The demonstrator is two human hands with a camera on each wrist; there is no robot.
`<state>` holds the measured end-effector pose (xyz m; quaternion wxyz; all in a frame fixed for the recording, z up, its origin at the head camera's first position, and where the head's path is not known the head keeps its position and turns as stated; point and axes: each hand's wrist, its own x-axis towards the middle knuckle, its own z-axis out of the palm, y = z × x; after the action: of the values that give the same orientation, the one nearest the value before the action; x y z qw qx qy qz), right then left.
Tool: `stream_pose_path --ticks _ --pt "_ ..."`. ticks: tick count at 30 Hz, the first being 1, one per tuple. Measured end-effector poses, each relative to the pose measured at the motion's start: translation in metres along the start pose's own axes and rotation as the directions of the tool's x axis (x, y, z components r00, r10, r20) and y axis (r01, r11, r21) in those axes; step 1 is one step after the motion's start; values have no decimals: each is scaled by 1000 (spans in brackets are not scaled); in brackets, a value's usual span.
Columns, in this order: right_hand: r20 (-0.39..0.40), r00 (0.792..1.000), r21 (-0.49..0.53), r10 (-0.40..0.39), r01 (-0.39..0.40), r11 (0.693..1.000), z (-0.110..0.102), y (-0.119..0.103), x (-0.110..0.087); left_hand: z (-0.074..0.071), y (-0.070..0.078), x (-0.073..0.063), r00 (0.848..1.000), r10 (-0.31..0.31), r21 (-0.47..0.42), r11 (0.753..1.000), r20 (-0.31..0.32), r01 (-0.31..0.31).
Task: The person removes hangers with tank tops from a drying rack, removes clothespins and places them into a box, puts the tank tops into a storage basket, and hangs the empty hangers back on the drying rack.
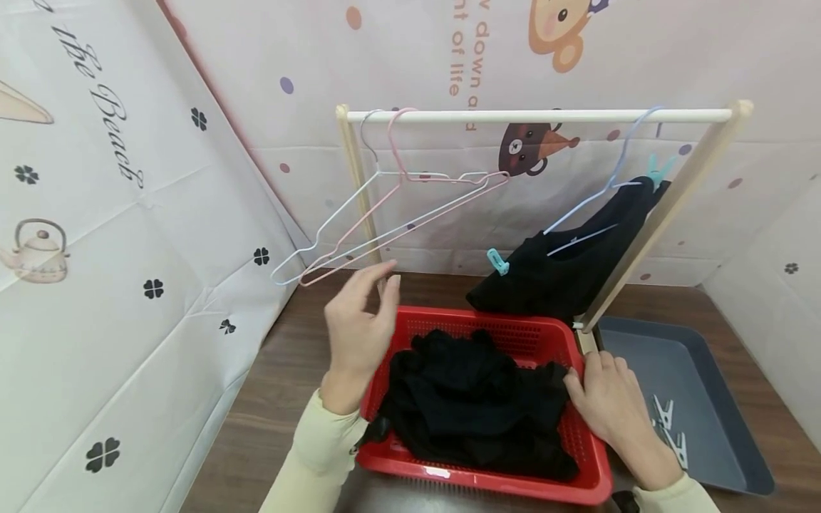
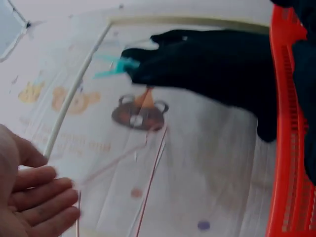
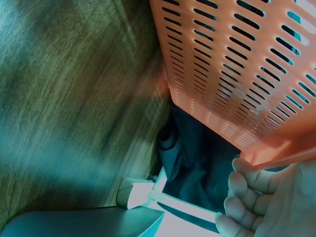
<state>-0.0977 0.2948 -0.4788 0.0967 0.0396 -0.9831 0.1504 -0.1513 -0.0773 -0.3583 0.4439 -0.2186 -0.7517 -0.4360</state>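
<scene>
My left hand [image 1: 359, 320] is raised above the left side of a red plastic basket [image 1: 487, 484], thumb and fingers apart with nothing between them. Just beyond it, a white wire hanger [image 1: 330, 214] and a pink one [image 1: 396, 146] hang bare from the rack's rail. At the basket's right side, my right hand [image 1: 612, 399] holds the rim, thumb over the inner side and fingers outside. Crumpled black clothing [image 1: 474, 399] lies in the basket. A blue hanger [image 1: 621, 157] on the right carries a black garment [image 1: 551, 285] with teal clothespins [image 1: 497, 261] on it.
A wooden rack with a white rail [image 1: 532, 116] stands behind the basket, its right post [image 1: 667, 214] close to my right hand. A grey tray [image 1: 712, 399] at the right holds white clothespins [image 1: 670, 434]. Printed cloth walls [image 1: 212, 157] enclose the brown wood-grain table [image 1: 256, 427].
</scene>
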Motion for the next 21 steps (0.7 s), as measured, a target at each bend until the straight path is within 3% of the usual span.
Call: stream_pose_path --ticks 4,8,10,13,16,18,21 --pt "-5 1000 9 -5 5 1000 1 1 0 22 12 5 986 22 -35 999 168 -16" --pt "-13 1000 10 -6 6 1000 0 2 1 44 21 11 948 35 -16 999 315 -31" --pt "-6 1000 13 1 -1 1000 -1 2 1 52 25 14 917 0 4 1000 399 -1" --pt "13 1000 20 18 -18 1000 -1 2 1 64 30 17 855 -72 44 997 513 58" --pt "21 999 27 25 -26 999 -1 1 1 73 32 17 808 -121 83 993 577 89" --pt "22 999 35 28 -29 999 0 1 0 78 34 17 798 -140 91 990 586 106" --pt "24 999 45 36 -37 998 0 0 -1 84 35 16 801 -166 71 986 575 154"
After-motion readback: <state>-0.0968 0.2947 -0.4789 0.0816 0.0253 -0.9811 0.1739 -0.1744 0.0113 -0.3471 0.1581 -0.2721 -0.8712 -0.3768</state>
